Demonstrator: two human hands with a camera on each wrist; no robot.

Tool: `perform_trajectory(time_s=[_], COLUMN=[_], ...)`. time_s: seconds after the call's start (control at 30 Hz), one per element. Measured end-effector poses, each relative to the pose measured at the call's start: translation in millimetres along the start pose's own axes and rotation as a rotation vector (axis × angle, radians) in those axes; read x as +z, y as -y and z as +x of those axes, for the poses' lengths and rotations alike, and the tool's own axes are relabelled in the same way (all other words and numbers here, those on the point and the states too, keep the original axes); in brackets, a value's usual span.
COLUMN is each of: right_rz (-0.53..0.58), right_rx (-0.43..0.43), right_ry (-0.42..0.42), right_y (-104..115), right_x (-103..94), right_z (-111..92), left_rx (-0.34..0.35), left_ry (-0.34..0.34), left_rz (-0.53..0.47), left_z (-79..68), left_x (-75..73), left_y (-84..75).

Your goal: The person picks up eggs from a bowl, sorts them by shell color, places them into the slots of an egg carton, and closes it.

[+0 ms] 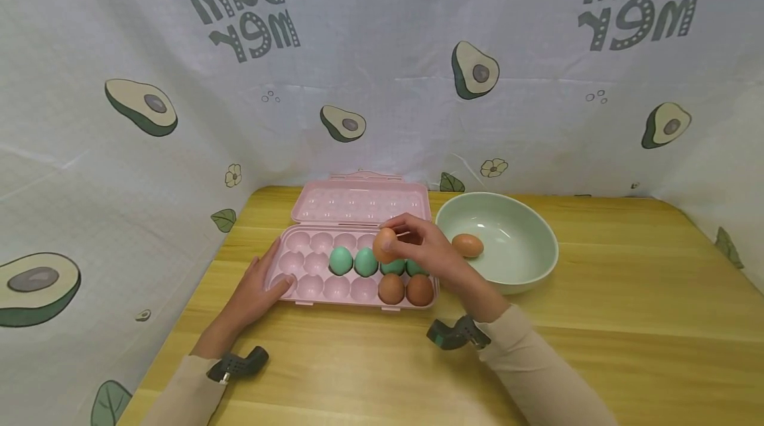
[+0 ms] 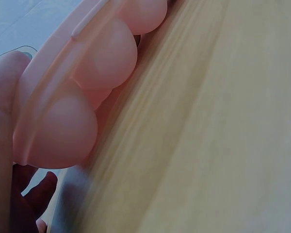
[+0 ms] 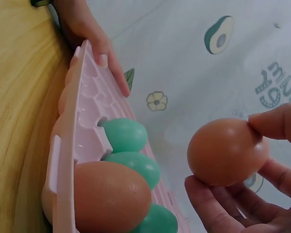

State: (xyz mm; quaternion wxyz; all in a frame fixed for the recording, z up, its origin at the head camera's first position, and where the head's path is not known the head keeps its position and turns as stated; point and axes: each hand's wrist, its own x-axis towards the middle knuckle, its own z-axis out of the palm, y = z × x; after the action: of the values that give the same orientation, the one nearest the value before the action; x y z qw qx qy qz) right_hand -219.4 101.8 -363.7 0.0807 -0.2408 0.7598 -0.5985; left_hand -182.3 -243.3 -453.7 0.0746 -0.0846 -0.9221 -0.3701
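My right hand (image 1: pixel 432 257) pinches a brown egg (image 3: pixel 223 153) between thumb and fingers, above the right half of a pink egg carton (image 1: pixel 352 290). The carton lies open, its lid (image 1: pixel 361 204) folded back. Several green eggs (image 1: pixel 341 261) sit in its middle row, and two brown eggs (image 1: pixel 391 288) fill the right end of the front row. My left hand (image 1: pixel 253 293) grips the carton's left end, thumb on the front corner and fingers along the side. Part of the back row is hidden behind my right hand.
Right of the carton stands a pale green bowl (image 1: pixel 519 247) with one brown egg (image 1: pixel 467 245) inside. A white cloth printed with avocados (image 1: pixel 394 28) hangs behind and left of the wooden table (image 1: pixel 358 359).
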Motion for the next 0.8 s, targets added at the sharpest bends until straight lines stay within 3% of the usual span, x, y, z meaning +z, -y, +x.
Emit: perform_trajectory(time_s=[0.2, 0.5, 0.8], right_rz=[0.017, -0.156, -0.166], right_rx=[0.038, 0.028, 0.028], right_ry=[0.031, 0.03, 0.068], right_y=[-2.2, -7.1, -5.2], right_x=[10.2, 18.1, 20.2], right_z=[2.2, 6.1, 5.3], left_rx=[0.0, -0.004, 0.008], left_ry=[-0.003, 0.011, 0.005], left_rz=[-0.008, -0.004, -0.007], left_z=[-0.1, 0.6, 1.0], left_x=[0.4, 0.0, 0.0], left_y=[0.3, 0.8, 1.3])
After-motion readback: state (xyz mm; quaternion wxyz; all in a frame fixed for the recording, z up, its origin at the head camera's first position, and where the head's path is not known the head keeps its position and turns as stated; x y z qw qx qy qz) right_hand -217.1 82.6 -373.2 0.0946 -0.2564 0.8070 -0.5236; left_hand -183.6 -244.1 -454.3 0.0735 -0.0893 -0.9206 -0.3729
